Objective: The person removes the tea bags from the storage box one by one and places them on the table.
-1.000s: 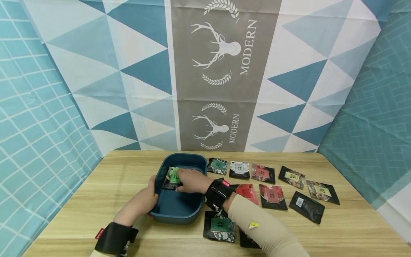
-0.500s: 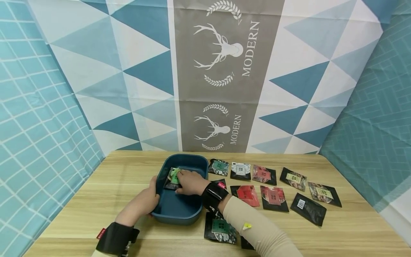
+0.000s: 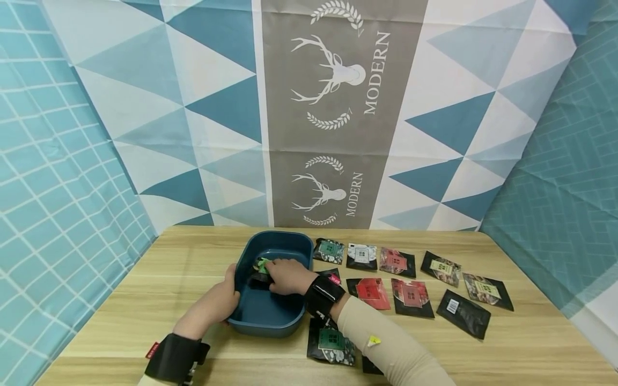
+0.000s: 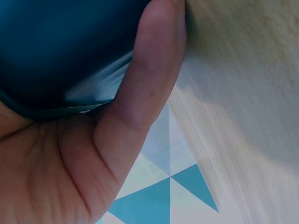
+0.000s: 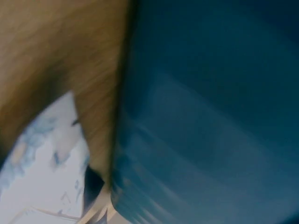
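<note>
A dark blue plastic bin (image 3: 265, 312) stands on the wooden table. My left hand (image 3: 218, 301) grips its left wall; in the left wrist view the bin (image 4: 60, 42) lies against the palm, with one finger (image 4: 140, 88) along its outside. Inside the bin my right hand (image 3: 291, 276) pinches a small black packet (image 3: 261, 280) with a green label. That packet is tilted and partly hidden behind the fingers. The right wrist view shows the bin's wall (image 5: 210, 126) from close by; the right hand does not appear there.
Several similar black packets lie right of the bin, among them a white-labelled one (image 3: 362, 256), a red one (image 3: 369, 292), a plain barcode-marked one (image 3: 464, 314) and a green-labelled one (image 3: 330, 343) in front. A patterned cloth wall (image 3: 232, 182) rises behind the table.
The packet lay flatter, with more of its label showing, half a second ago; now it is tilted up at my right fingers. The left hand keeps its hold on the bin.
</note>
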{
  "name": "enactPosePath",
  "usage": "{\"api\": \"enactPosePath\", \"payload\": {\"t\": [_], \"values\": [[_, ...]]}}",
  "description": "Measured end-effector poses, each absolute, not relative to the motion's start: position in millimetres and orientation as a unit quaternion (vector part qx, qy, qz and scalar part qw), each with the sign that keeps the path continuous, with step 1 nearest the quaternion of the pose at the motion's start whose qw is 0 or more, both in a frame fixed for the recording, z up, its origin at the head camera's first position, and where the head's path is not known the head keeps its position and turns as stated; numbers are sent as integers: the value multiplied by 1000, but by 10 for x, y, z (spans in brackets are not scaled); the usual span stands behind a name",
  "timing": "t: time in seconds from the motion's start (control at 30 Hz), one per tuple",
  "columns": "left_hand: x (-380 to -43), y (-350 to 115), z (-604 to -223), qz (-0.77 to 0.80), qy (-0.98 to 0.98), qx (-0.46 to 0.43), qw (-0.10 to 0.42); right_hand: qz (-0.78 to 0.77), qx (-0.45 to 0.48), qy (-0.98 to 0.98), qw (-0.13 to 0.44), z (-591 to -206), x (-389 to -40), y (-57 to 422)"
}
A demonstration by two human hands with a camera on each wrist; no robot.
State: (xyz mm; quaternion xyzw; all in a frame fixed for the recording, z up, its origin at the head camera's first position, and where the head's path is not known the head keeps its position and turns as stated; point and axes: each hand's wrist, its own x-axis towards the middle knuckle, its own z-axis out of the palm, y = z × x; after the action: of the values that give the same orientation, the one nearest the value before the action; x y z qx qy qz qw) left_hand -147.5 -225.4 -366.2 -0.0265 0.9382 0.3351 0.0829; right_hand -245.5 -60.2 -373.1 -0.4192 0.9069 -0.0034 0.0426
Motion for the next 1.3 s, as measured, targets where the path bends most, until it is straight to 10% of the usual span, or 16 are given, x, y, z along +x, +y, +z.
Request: {"api": "enactPosePath", "payload": {"t": [1.3], "values": [[-1478, -2241, -3680, 336, 939, -15, 76, -70, -513, 851, -84, -3163, -1990, 206]]}}
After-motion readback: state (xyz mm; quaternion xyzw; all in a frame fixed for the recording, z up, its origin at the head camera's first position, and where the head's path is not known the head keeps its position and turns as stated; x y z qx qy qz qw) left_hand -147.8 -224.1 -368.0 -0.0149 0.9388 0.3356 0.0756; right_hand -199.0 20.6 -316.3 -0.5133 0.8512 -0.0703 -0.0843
